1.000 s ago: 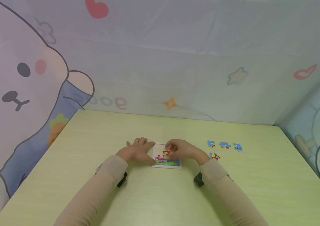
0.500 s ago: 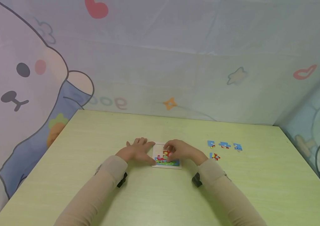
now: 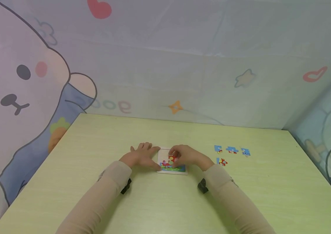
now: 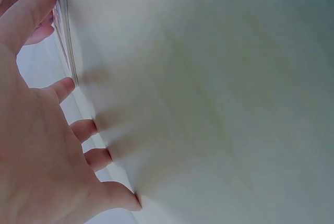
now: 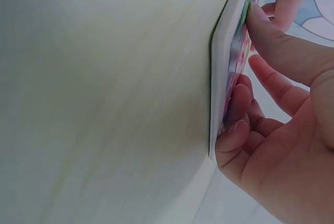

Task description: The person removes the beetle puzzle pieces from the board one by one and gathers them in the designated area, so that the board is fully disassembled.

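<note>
A small jigsaw board (image 3: 171,173) with a pale frame lies flat on the table, its lower part filled with a colourful picture. My left hand (image 3: 142,158) is spread at the board's left side, thumb and index finger touching its edge; in the left wrist view the other fingertips of that hand (image 4: 52,145) rest on the table. Over the board's right half, my right hand (image 3: 189,156) pinches a red puzzle piece (image 3: 172,159) between thumb and index finger, low against the board. Its other fingers curl by the board's edge (image 5: 222,72) in the right wrist view. My palm partly hides the piece.
To the right lie loose puzzle pieces: a blue one (image 3: 218,149), another blue one (image 3: 232,149), a third blue one (image 3: 245,151), and a red and blue one (image 3: 222,162) nearer me. A printed cloth (image 3: 153,65) stands behind the table (image 3: 153,201).
My right hand has shifted slightly left over the board, its thumb and index finger now around the red piece. My left hand and the loose pieces have stayed in place.
</note>
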The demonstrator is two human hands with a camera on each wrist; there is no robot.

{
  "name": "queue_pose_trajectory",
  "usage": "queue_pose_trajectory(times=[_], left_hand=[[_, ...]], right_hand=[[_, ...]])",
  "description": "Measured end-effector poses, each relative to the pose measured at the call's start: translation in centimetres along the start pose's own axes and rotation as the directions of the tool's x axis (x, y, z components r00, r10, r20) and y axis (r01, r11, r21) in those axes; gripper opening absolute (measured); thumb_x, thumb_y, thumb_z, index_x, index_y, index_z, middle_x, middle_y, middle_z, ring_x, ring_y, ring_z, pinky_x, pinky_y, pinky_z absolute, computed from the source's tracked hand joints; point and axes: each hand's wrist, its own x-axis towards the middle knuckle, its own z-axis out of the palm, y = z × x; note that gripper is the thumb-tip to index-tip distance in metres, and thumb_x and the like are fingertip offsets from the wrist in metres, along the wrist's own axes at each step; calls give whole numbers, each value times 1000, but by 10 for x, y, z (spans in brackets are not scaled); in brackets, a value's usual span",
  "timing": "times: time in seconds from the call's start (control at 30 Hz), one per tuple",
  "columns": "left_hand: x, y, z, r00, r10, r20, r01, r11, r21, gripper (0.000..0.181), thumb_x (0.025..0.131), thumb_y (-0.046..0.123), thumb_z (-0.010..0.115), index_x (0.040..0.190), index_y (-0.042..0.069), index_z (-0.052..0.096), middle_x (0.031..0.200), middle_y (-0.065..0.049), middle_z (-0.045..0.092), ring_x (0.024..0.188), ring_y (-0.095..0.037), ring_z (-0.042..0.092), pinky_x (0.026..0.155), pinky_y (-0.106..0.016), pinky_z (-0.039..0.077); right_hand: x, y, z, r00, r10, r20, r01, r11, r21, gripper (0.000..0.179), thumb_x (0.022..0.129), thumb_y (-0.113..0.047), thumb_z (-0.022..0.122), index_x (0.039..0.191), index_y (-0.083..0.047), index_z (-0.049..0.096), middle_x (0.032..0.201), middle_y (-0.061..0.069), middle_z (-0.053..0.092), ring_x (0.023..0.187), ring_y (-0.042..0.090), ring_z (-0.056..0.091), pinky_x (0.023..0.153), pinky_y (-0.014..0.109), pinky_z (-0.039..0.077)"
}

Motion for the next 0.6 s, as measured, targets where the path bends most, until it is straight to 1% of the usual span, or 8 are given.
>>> queue_pose_trajectory(times=[0.13, 0.3, 0.5, 0.6], left_hand=[[3, -2, 2, 1000, -15, 12, 15, 1000, 3, 88, 80, 57, 68, 152, 24, 29, 156, -12, 21, 143, -35, 16, 105, -74, 8], [9, -8, 8, 1000, -18, -1, 18, 1000, 1, 89, 78, 59, 68, 152, 27, 29, 157, -11, 20, 144, -35, 14, 105, -74, 7], [9, -9, 8, 1000, -18, -4, 18, 1000, -9, 90, 77, 59, 68, 152, 28, 29, 157, -11, 19, 144, -35, 13, 105, -75, 5], [6, -7, 7, 1000, -16, -3, 16, 1000, -7, 90, 78, 59, 68, 152, 26, 30, 157, -12, 19, 144, -36, 13, 105, -75, 6]], right_hand=[[-1, -2, 0, 1000, -18, -6, 18, 1000, -3, 35, 77, -9, 80, 108, -8, 63, 98, 4, 62, 90, 17, 53, 83, 30, 45], [-1, -4, 0, 999, -40, -10, 40, 999, -7, 33, 76, -8, 80, 105, -7, 65, 94, 4, 60, 87, 17, 51, 80, 28, 45], [-3, -7, -1, 999, -40, -5, 40, 999, -17, 33, 77, -8, 80, 106, -6, 66, 94, 4, 59, 87, 18, 50, 79, 28, 44], [-3, -7, -1, 999, -46, -9, 46, 999, -24, 33, 77, -8, 81, 105, -7, 65, 93, 5, 58, 86, 18, 50, 78, 28, 44]])
